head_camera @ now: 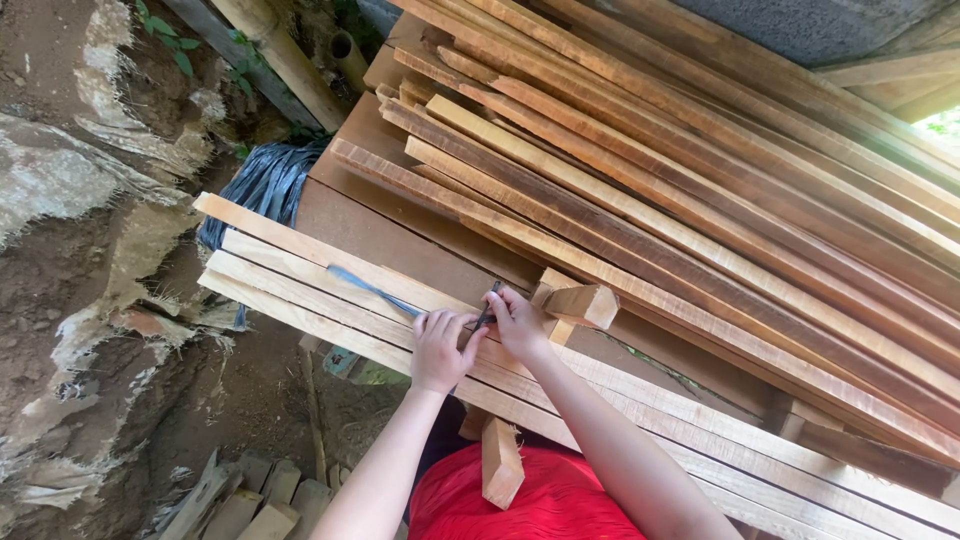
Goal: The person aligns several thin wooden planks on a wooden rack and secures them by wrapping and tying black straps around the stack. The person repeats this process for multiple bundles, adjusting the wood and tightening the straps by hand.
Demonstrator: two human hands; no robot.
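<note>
Head view, looking down: pale wooden slats (330, 290) lay side by side across a brown workbench top (370, 235), four or so counted at the left ends, long, flat and square-cut, grain fine and straight, surfaces sawn and a little rough. Left hand (437, 350) pressed flat onto the slats, fingers together, pinning down a thin blue-grey ruler (372, 291) that ran along the wood toward the upper left. Right hand (518, 322) just beside it, touching, fingers pinched around a dark pencil (487, 306) with the tip down on the slat at the ruler's near end. Two hands, one ruler, one pencil. Just right of the pencil hand sat a short chunky wooden block (582, 303), fresh-cut and light, resting on the slats. Lower down, against a red garment (540, 500), stood another short offcut (501, 463), end jagged. Behind, well apart from the hands, lay a big stack of longer boards (700, 190), reddish-brown with paler edges, too many to count, slanting across to the right. Off the bench's left end hung crumpled black plastic sheet (262, 180); beyond it bare earth (60, 300), cracked and flaky, and a bamboo pole (285, 60) leaning at the top. Small scrap pieces (240, 505) lay heaped on the ground below, number unclear.
</note>
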